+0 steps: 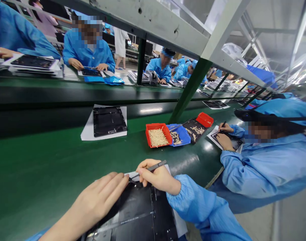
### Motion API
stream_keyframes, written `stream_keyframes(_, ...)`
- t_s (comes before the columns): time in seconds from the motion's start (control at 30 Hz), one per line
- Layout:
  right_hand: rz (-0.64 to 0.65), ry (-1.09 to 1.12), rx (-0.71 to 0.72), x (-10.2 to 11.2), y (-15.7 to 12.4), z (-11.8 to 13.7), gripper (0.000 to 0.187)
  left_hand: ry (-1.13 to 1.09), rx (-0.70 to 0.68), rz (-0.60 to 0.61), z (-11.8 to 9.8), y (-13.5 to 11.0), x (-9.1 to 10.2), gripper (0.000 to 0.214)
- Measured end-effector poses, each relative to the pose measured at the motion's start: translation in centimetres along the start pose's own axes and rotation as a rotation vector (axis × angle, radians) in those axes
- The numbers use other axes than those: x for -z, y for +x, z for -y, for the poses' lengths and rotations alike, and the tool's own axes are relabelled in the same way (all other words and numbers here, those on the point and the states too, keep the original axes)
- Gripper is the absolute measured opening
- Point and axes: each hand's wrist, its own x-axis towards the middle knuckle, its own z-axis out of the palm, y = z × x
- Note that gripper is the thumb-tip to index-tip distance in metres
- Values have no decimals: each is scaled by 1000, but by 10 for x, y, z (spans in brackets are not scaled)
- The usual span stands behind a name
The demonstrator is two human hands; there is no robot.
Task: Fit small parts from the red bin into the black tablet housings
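A black tablet-like panel (140,217) with thin strips across it lies on white paper (180,223) right in front of me. My left hand (100,195) rests on its upper left part, fingers stretched out and side by side, their tips at the far edge. Pinched in my right hand (155,175) is a pair of dark tweezers (156,165), tilted down to the left. The tweezers' tip points at the panel's far edge near my left fingertips. What the tip touches is too small to tell.
Beyond my hands stand a red bin (158,135) of small pale pieces and a blue bin (179,134). Another black panel (109,121) lies on paper at the back left. A co-worker (265,157) works close on my right. A green post (190,90) rises behind the bins.
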Motion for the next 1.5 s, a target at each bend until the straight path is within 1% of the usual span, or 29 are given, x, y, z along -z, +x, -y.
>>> stream_keyframes(0.07,-10,35,8,1,0,0,28,-269,304,38,-1,4,1,25)
stream_keyframes(0.1,-6,62,7,1,0,0,31,-431,476,88,-2,6,2,25)
stream_keyframes(0.17,17,130,-13,-2,0,0,36,-764,793,224,-5,10,5,36)
stream_keyframes(0.23,59,197,-44,-6,0,-1,40,-1026,1020,324,-9,12,9,46)
stream_keyframes(0.3,109,239,-70,-11,0,-1,42,-1158,1154,321,-13,11,12,50)
stream_keyframes(0.37,154,247,-82,-16,0,0,42,-1213,1219,259,-19,8,14,46)
stream_keyframes(0.43,185,232,-77,-21,0,1,41,-1255,1249,194,-23,4,17,43)
stream_keyframes(0.53,232,167,-49,-27,1,5,38,-1275,1248,161,-29,-3,20,39)
stream_keyframes(0.6,260,101,-22,-29,2,9,33,-1263,1247,169,-30,-8,23,39)
stream_keyframes(0.67,263,27,14,-31,4,14,27,-1248,1261,189,-29,-16,25,41)
stream_keyframes(0.73,240,-59,60,-30,9,17,21,-1158,1254,189,-25,-27,25,52)
stream_keyframes(0.77,225,-104,86,-29,12,17,19,-1055,1215,180,-24,-33,24,54)
stream_keyframes(0.8,209,-147,106,-27,16,16,18,-915,1137,176,-22,-39,23,50)
stream_keyframes(0.83,198,-184,121,-26,20,13,17,-749,1021,180,-22,-45,21,42)
stream_keyframes(0.9,185,-229,129,-25,27,3,16,-406,725,208,-23,-55,15,30)
stream_keyframes(0.97,174,-266,136,-25,32,-9,17,-127,455,245,-28,-60,9,29)
stream_keyframes(1.0,167,-290,154,-26,33,-16,17,-12,361,258,-31,-60,6,30)
stream_keyframes(1.07,158,-351,211,-28,33,-26,16,175,247,291,-37,-59,2,31)
stream_keyframes(1.13,166,-409,265,-30,32,-33,14,311,206,308,-40,-56,1,32)
stream_keyframes(1.23,198,-468,314,-32,30,-37,13,421,214,306,-43,-54,3,36)
stream_keyframes(1.37,221,-530,383,-32,30,-40,12,426,223,300,-43,-54,5,37)
stream_keyframes(1.5,236,-571,419,-32,30,-42,13,412,229,289,-43,-55,4,37)
